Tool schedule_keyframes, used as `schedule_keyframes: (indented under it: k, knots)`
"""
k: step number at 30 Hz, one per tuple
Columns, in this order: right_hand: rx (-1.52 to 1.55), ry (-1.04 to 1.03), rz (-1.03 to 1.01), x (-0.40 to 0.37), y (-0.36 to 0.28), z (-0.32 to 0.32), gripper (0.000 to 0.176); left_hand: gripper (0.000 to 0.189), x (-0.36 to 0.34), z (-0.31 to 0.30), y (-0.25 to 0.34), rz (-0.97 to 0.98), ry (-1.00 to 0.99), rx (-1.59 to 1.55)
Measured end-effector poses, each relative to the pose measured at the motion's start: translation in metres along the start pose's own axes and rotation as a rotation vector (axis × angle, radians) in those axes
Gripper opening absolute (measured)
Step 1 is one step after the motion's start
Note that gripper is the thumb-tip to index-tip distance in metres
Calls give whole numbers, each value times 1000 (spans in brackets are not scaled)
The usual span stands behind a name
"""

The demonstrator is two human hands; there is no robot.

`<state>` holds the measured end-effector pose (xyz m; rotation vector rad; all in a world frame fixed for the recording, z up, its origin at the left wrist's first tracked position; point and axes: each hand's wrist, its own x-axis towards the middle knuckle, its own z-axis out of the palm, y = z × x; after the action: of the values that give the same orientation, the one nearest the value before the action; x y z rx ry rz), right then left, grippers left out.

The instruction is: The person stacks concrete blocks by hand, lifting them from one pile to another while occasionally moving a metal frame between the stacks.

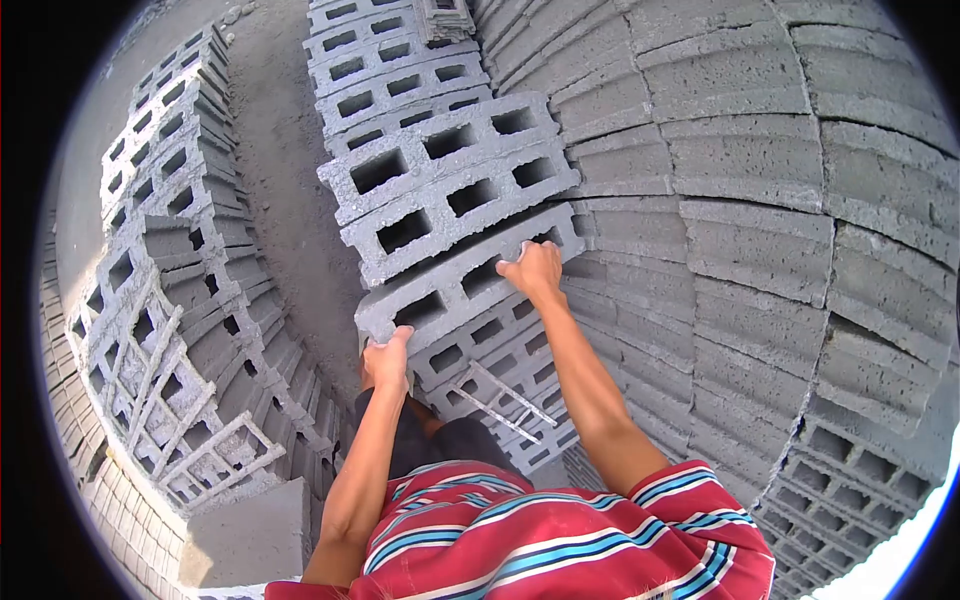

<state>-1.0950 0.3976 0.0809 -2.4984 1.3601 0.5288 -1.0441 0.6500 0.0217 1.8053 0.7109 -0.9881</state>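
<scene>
A grey hollow concrete block (455, 300) with three rectangular holes lies between my hands at the near end of a raised row. My left hand (388, 358) grips its left end, the thumb on the top face and the other fingers hidden behind the edge. My right hand (533, 268) is closed on its right part, near the right-hand hole, with some fingertips out of sight. Just beyond it rests another concrete block (460, 205), a dark gap between the two.
A tall wall of stacked blocks (750, 160) rises on my right. To the left stands a lower block stack (160, 190), with a ladder-like frame (215, 450) on it. Between runs a dirt strip (295, 170). A small ladder-shaped frame (505, 400) lies on blocks near my legs.
</scene>
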Motion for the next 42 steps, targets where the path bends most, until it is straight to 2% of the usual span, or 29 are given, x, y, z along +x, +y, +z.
schedule_keyframes:
  k: [2,5,8,12,13,16,17,20,21,22,24,25,28,29,32,33,36,37,40,41,42]
  knots:
    - [30,6,58,-3,0,-3,38,65,-3,-1,2,78,26,27]
    - [57,30,9,-4,1,-17,35,69,-6,-1,16,79,-1,15]
    - [44,43,6,5,0,-22,34,47,1,10,18,63,12,-7]
    - [45,40,29,18,6,-12,34,53,7,23,6,77,52,43]
    - [59,44,33,23,9,-8,34,59,-6,21,27,41,-13,46]
    - [54,26,3,31,12,-5,36,63,-2,26,28,94,88,131]
    - [96,50,-23,30,14,-3,36,82,-2,24,27,110,16,118]
    - [75,-45,11,31,12,-11,36,63,0,24,27,65,16,97]
    - [42,-2,-24,31,11,-10,37,63,7,24,20,97,-47,4]
    - [34,23,-36,33,10,-9,37,63,9,25,22,109,-27,16]
    - [20,50,-41,32,13,-5,37,62,7,25,16,112,7,63]
    - [2,-14,-9,34,9,-8,39,61,4,25,21,116,58,180]
    - [87,-85,18,38,12,-11,40,90,-8,19,39,102,4,281]
    - [59,-69,9,37,12,-11,42,94,1,18,31,109,-40,267]
    - [-40,134,-67,35,17,7,47,96,12,22,20,161,-2,329]
    - [56,72,-51,32,18,6,52,97,14,21,18,165,-32,293]
    - [9,163,-57,33,21,15,53,82,6,16,29,148,-73,265]
    - [-24,110,-30,34,19,12,56,91,2,12,35,75,-129,261]
    - [-18,-4,-2,39,18,7,61,106,3,-1,37,24,-378,-67]
    - [2,-35,2,42,21,9,65,108,9,-10,32,-42,-527,-193]
    - [17,-47,-8,45,26,15,65,106,15,-19,26,-76,-554,-314]
